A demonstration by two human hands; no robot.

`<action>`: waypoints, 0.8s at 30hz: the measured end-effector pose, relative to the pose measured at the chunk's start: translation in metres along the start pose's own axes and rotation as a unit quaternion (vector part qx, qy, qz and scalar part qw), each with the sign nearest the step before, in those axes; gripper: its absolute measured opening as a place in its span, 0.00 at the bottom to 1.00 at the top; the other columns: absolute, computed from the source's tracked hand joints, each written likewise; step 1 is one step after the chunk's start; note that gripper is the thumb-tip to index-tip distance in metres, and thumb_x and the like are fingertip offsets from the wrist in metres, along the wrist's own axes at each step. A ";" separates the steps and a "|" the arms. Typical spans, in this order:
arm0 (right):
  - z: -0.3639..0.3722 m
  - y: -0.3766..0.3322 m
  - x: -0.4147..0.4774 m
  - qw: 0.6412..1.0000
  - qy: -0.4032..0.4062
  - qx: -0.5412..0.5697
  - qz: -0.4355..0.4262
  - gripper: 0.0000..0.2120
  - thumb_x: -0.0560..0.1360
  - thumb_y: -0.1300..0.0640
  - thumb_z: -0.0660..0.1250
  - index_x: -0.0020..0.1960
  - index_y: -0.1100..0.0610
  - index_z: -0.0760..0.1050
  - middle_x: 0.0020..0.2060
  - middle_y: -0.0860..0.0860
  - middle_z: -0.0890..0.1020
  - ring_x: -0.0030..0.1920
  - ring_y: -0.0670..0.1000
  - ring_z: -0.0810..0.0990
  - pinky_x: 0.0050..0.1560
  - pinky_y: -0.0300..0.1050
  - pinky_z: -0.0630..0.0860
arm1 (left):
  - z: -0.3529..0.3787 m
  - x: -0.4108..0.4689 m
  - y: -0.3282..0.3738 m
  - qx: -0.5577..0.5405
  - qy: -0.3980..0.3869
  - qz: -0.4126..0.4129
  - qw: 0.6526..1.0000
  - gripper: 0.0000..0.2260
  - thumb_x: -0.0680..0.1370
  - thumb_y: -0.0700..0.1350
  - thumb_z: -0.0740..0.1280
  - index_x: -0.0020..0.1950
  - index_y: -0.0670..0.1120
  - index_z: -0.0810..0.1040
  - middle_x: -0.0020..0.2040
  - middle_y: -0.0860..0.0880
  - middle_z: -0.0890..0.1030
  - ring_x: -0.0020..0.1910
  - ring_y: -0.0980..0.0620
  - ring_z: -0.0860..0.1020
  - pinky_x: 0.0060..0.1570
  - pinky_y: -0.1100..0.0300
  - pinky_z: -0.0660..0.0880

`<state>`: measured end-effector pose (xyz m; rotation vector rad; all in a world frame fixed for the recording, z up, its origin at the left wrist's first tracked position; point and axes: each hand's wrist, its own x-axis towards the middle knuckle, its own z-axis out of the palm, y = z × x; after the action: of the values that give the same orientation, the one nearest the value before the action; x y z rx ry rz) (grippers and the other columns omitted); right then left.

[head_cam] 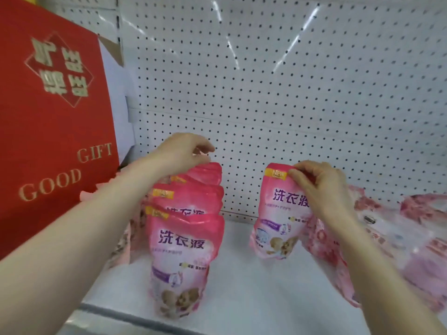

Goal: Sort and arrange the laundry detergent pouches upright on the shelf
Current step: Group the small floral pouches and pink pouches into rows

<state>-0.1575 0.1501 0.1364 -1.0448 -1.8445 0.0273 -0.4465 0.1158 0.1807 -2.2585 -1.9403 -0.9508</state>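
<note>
Pink plastic laundry detergent pouches (183,243) stand in a row just right of the red cardboard gift box (55,117), left hand (181,151) curled on the rearmost top, likely steadying them. Farther right, the right hand (319,187) pinches the top edge of another pouch (278,213), holding it upright, long axis vertical, label outward.

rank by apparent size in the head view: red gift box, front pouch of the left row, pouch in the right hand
1. red gift box: largest by far.
2. front pouch and held pouch: same design. The front one looks somewhat bigger but sits nearer the camera, so they are left unranked.
</note>
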 end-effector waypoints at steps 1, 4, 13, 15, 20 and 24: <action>0.012 0.008 0.008 1.000 -0.005 -0.008 -0.003 0.06 0.78 0.56 0.69 0.45 0.56 0.83 0.33 0.45 0.81 0.37 0.51 0.79 0.46 0.50 0.75 | 0.004 0.011 -0.011 0.039 -0.036 -0.007 0.999 0.13 0.78 0.47 0.67 0.63 0.51 0.78 0.60 0.54 0.80 0.58 0.54 0.77 0.60 0.59 0.71; 0.047 0.030 0.030 0.999 -0.031 -0.032 -0.025 0.06 0.78 0.56 0.68 0.43 0.53 0.82 0.31 0.40 0.77 0.36 0.51 0.76 0.49 0.55 0.75 | 0.016 0.036 -0.033 0.078 -0.091 -0.009 0.993 0.14 0.79 0.46 0.66 0.65 0.50 0.77 0.63 0.52 0.79 0.60 0.52 0.76 0.59 0.61 0.69; 0.125 0.065 0.074 0.993 -0.093 -0.058 -0.049 0.07 0.79 0.56 0.67 0.44 0.53 0.83 0.35 0.47 0.83 0.39 0.54 0.78 0.48 0.48 0.64 | 0.037 0.078 -0.063 0.097 -0.166 -0.029 0.981 0.10 0.75 0.47 0.71 0.56 0.52 0.82 0.55 0.55 0.82 0.54 0.55 0.78 0.57 0.59 0.73; 0.135 0.067 0.075 0.994 -0.081 -0.061 -0.048 0.08 0.79 0.56 0.67 0.44 0.54 0.83 0.35 0.47 0.83 0.39 0.54 0.78 0.47 0.46 0.60 | 0.042 0.082 -0.066 0.094 -0.150 -0.027 0.984 0.06 0.74 0.48 0.72 0.51 0.53 0.83 0.50 0.57 0.82 0.50 0.56 0.78 0.51 0.62 0.72; 0.148 0.068 0.082 0.993 -0.065 -0.083 -0.053 0.07 0.79 0.56 0.67 0.44 0.53 0.83 0.37 0.46 0.84 0.40 0.54 0.76 0.47 0.47 0.62 | 0.051 0.085 -0.072 0.084 -0.110 -0.033 0.990 0.03 0.73 0.51 0.72 0.44 0.54 0.83 0.44 0.59 0.81 0.46 0.57 0.78 0.46 0.61 0.72; 0.150 0.069 0.082 0.989 -0.073 -0.105 -0.076 0.07 0.79 0.54 0.66 0.46 0.53 0.82 0.38 0.46 0.84 0.41 0.54 0.78 0.47 0.46 0.62 | 0.052 0.086 -0.074 0.068 -0.106 -0.044 0.991 0.03 0.73 0.52 0.72 0.44 0.54 0.83 0.45 0.58 0.82 0.46 0.57 0.79 0.47 0.62 0.72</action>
<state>-0.2384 0.3086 0.0876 -1.0654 -2.0905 -0.1886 -0.4868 0.2296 0.1494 -2.2962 -2.1309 -0.5840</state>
